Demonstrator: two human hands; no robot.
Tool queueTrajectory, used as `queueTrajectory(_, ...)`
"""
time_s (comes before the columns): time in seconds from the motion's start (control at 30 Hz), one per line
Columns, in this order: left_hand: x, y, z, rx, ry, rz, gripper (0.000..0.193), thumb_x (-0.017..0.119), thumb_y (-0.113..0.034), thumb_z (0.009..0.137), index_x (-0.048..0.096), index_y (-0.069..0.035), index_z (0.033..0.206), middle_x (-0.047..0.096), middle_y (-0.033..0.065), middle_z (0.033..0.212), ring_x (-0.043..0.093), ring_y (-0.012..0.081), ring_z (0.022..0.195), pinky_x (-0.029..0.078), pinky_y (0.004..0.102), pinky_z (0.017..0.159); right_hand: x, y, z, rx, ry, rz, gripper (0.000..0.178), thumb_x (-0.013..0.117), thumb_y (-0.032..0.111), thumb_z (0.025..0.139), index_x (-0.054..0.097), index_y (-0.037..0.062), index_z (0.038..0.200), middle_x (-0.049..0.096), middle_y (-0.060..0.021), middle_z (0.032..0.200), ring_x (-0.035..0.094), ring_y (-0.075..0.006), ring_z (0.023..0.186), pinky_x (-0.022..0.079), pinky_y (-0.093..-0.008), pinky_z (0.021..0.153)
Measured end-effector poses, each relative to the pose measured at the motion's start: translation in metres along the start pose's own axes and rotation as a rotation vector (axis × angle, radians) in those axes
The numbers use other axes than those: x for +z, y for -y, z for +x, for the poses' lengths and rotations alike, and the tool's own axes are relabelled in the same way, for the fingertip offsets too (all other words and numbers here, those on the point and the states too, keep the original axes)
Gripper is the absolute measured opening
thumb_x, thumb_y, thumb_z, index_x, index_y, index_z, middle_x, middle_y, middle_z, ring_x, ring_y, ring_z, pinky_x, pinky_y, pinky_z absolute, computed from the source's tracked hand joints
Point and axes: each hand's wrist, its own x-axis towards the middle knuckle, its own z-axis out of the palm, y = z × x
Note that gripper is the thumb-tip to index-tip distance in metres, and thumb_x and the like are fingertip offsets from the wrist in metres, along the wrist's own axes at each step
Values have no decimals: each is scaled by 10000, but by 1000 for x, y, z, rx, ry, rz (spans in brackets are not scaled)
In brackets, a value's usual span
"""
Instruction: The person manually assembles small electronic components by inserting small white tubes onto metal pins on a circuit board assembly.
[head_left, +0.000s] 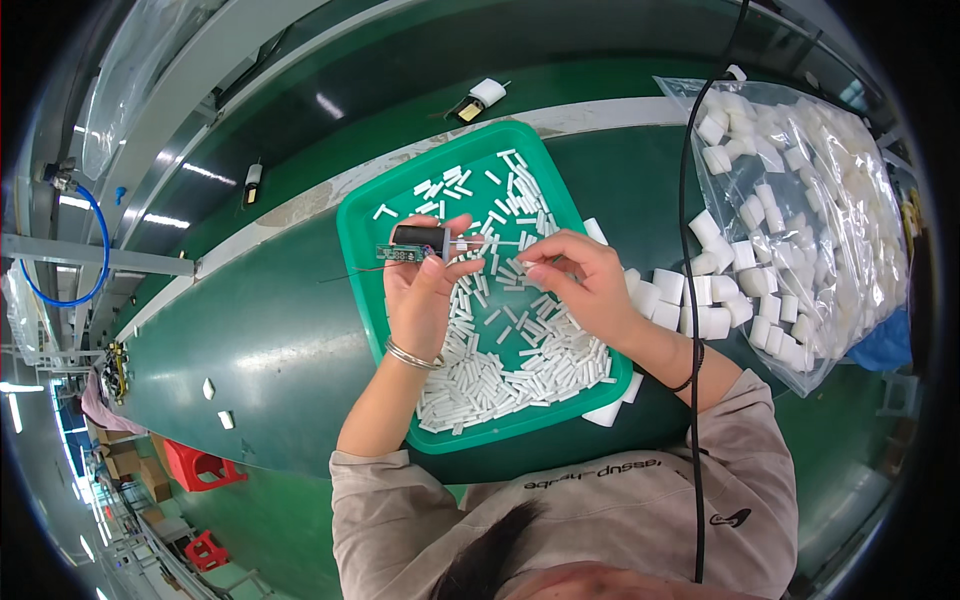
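Note:
My left hand [418, 300] holds a small electronic assembly, with a black cylinder [420, 237], a green circuit board [398, 253] and thin wires trailing left. A thin light rod [490, 242] sticks out of its right end toward my right hand [590, 275]. The right thumb and fingers are pinched together near the rod's tip; what they hold is too small to make out. Both hands are above a green plastic tray [520, 437], where many short white sticks [480, 385] lie scattered, heaped thickest along the near side.
A clear plastic bag [800, 200] of white blocks lies open at the right, with loose white blocks [700, 290] spilling beside the tray. A black cable [689, 220] hangs down in front. White-capped assemblies [487, 92] lie beyond the pale strip [310, 205]. Two small white pieces [226, 420] lie left.

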Motion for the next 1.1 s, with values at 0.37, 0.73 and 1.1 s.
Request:
queueTrajectory(0.37,5,-5,1,-83,57,70,403,616,-171,750,404,-40,1067,526,207,1037,567,279,913,520,352,714,-1,4,3,100,-34,126,129,560,-5,764,575,-17,891,566,-65,842,540,-99,706,445,-206,603)
queueTrajectory(0.73,15,0,-7,-228,166,460,380,665,19,667,418,-24,953,583,112,902,603,199,843,501,258,711,-3,11,0,-98,-85,-186,104,619,9,702,597,10,804,566,-79,710,552,-151,631,431,-240,550)
queueTrajectory(1.1,12,-2,-7,-215,276,508,263,622,-106,733,448,-31,915,556,90,982,520,109,812,424,246,745,-9,13,-2,-544,-4,-511,190,694,54,620,599,15,780,569,-61,663,546,-185,555,435,-257,492)
